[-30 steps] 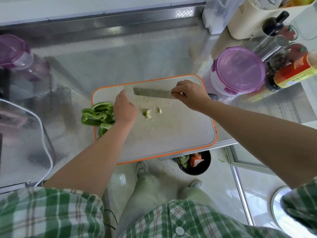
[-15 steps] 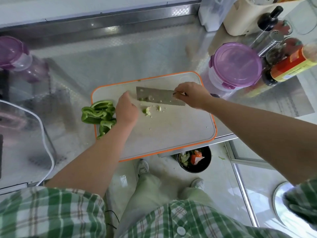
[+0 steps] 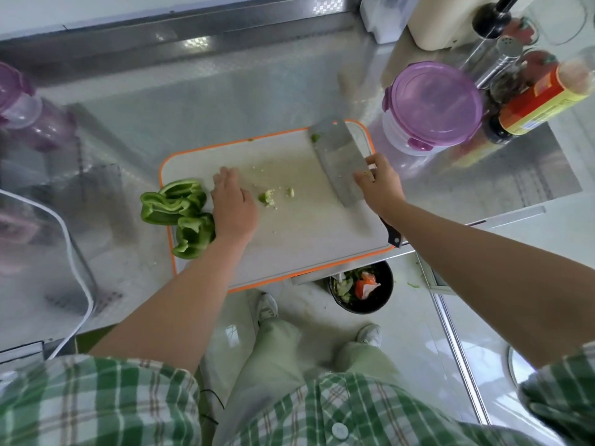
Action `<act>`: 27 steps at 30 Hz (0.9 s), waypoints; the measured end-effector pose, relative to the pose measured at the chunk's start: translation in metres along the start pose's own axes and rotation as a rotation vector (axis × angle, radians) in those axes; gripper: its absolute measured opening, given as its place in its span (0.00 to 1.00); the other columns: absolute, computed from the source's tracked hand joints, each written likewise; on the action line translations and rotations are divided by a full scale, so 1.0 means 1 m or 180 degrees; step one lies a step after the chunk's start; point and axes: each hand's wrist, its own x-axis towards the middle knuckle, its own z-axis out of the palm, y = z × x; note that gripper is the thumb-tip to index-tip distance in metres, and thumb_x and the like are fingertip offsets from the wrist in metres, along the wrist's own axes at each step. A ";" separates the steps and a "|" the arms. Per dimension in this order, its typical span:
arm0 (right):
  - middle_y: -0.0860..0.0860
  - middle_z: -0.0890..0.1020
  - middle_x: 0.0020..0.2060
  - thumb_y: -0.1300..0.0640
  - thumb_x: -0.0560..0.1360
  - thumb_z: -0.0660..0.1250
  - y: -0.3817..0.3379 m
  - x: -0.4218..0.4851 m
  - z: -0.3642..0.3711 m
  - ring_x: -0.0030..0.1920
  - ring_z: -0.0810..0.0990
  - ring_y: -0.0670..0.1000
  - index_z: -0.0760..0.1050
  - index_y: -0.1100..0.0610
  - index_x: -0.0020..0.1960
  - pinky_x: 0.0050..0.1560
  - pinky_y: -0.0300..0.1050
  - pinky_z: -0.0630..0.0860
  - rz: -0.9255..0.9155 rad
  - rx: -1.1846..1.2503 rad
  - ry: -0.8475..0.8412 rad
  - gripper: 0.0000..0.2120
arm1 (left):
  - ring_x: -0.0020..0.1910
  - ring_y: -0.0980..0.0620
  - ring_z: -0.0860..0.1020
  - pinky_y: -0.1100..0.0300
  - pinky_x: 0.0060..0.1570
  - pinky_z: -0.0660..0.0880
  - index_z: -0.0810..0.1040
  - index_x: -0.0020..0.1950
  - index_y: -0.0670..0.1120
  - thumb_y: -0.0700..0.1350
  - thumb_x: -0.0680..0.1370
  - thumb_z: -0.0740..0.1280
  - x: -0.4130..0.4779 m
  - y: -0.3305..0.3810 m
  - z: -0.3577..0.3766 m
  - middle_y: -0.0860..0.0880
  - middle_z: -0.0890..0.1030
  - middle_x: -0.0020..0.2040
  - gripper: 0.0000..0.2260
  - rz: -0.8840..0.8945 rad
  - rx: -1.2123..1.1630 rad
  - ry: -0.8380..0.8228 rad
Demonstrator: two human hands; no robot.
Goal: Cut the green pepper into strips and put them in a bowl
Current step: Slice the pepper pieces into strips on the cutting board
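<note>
While the right hand (image 3: pixel 381 185) grips the cleaver (image 3: pixel 339 162) at centre right, the left hand (image 3: pixel 233 209) lies flat and relaxed, touching the green pepper pieces (image 3: pixel 180 209) at the left edge of the cutting board (image 3: pixel 306 246); best sweep those seed scraps (image 3: pixel 269 198) aside before slicing.

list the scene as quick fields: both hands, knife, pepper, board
left hand: flat on cutting board, beside green pepper pieces
right hand: grips cleaver, blade over the board's far right corner
green pepper pieces: large, not yet strips, overhanging the board's left edge
scraps: mid-board
</note>
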 end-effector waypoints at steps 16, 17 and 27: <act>0.64 0.80 0.45 0.54 0.78 0.64 -0.007 -0.047 0.061 0.47 0.78 0.64 0.69 0.62 0.61 0.40 0.47 0.67 -0.0614 -0.0458 -0.0184 0.16 | 0.79 0.51 0.42 0.57 0.73 0.34 0.46 0.79 0.41 0.46 0.86 0.44 -0.019 0.010 0.046 0.46 0.44 0.80 0.23 0.0151 -0.0973 0.0105; 0.64 0.80 0.45 0.54 0.78 0.64 -0.008 -0.048 0.064 0.47 0.78 0.64 0.69 0.62 0.61 0.40 0.47 0.66 -0.0601 -0.0441 -0.0188 0.15 | 0.79 0.52 0.41 0.57 0.74 0.34 0.46 0.79 0.41 0.46 0.85 0.44 -0.019 0.012 0.048 0.46 0.44 0.80 0.23 0.0184 -0.1043 0.0070; 0.62 0.81 0.48 0.54 0.78 0.63 -0.013 -0.049 0.071 0.49 0.77 0.63 0.69 0.61 0.60 0.41 0.46 0.67 -0.0537 -0.0360 -0.0285 0.14 | 0.78 0.50 0.41 0.64 0.69 0.32 0.46 0.79 0.39 0.52 0.82 0.43 -0.015 0.028 0.069 0.44 0.44 0.80 0.27 0.0470 -0.1270 -0.0167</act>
